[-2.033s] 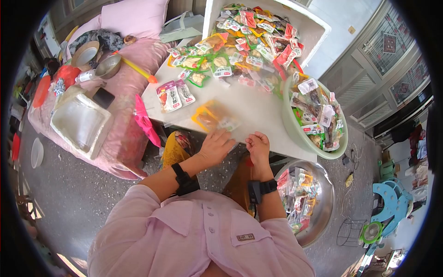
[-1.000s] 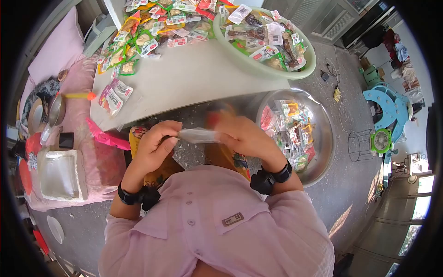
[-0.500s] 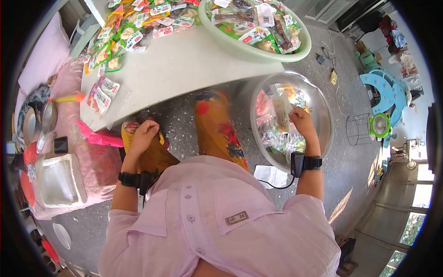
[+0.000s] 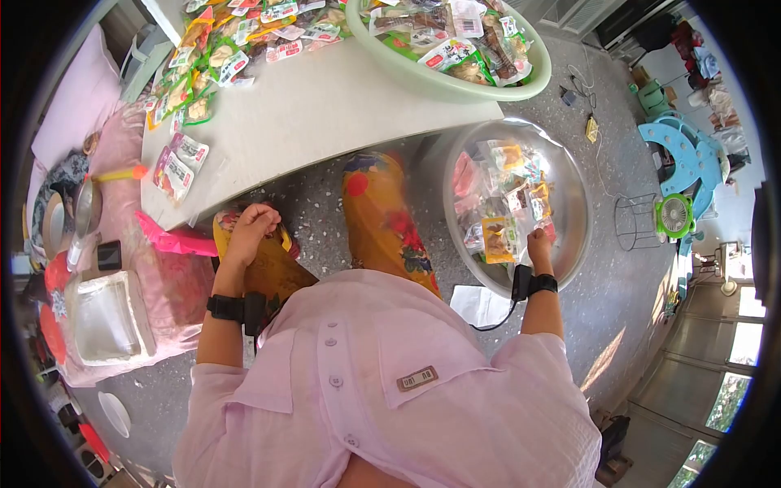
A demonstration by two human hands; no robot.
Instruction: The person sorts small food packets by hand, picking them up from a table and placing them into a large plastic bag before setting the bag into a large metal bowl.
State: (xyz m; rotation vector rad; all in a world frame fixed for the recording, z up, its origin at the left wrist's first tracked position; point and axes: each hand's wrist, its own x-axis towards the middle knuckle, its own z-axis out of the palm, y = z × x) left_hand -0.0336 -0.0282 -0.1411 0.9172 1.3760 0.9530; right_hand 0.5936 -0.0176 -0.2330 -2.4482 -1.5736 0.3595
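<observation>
My right hand (image 4: 539, 247) is closed over the near right side of a large shiny metal basin (image 4: 579, 220) on the floor. Just left of its fingers is a yellow snack packet (image 4: 499, 241), with other sealed snack packets (image 4: 506, 154) heaped around it. Whether the fingers pinch anything is hidden. Above my knee, beside the table edge, my left hand (image 4: 254, 231) has its fingers curled in, and nothing shows in it. Each wrist wears a black strap with a small box.
Piled snack packets (image 4: 224, 57) cover the far part of the white table (image 4: 325, 106). A pale green tub (image 4: 529, 91) full of packets stands on its right end. White paper (image 4: 480, 307) lies by the basin. A green fan (image 4: 674, 215) stands at right, a foam box (image 4: 110, 317) at left.
My right hand has drawn back toward me within the basin. The yellow packet's printed face now shows beside it. My left hand has shifted slightly, its fingers curled a little more loosely.
</observation>
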